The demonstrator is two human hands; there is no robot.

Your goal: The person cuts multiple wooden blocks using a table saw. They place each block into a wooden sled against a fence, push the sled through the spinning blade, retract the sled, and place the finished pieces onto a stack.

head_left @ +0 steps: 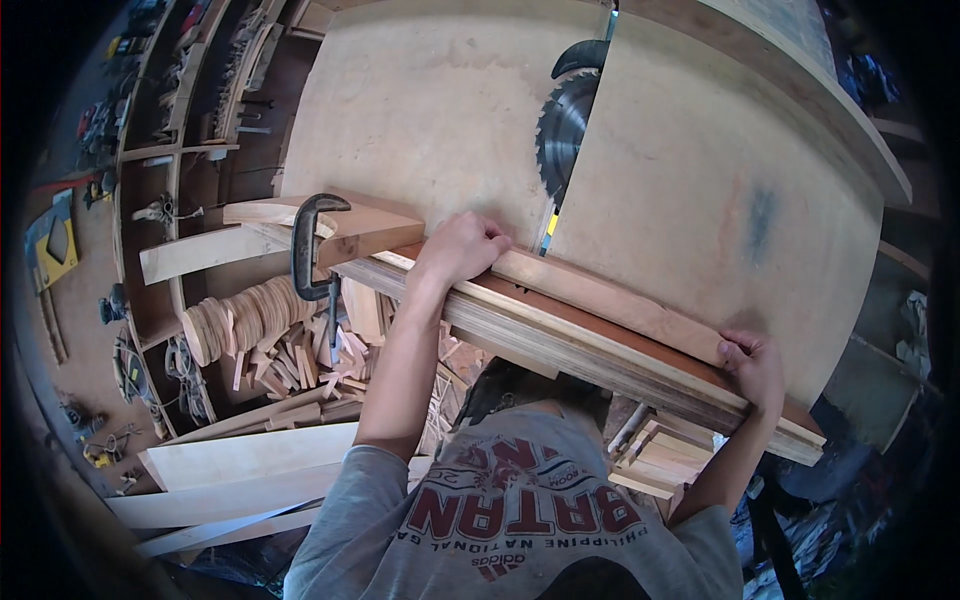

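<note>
A long, narrow wooden strip lies across the near side of a table saw's pale top, against a fence of layered boards with a reddish-brown face. My left hand is closed at the strip's left end, its wrist resting over the fence. At the other end my right hand grips the strip between thumb and curled fingers. Beyond the strip, a toothed circular saw blade stands up through the slot, apart from the wood and both hands. A dark curved guard piece sits behind the blade.
A black C-clamp holds a wooden block at the fence's left end. Below it are stacked round wooden pieces and a heap of offcuts. Long boards lie at lower left. Shelves with tools stand left.
</note>
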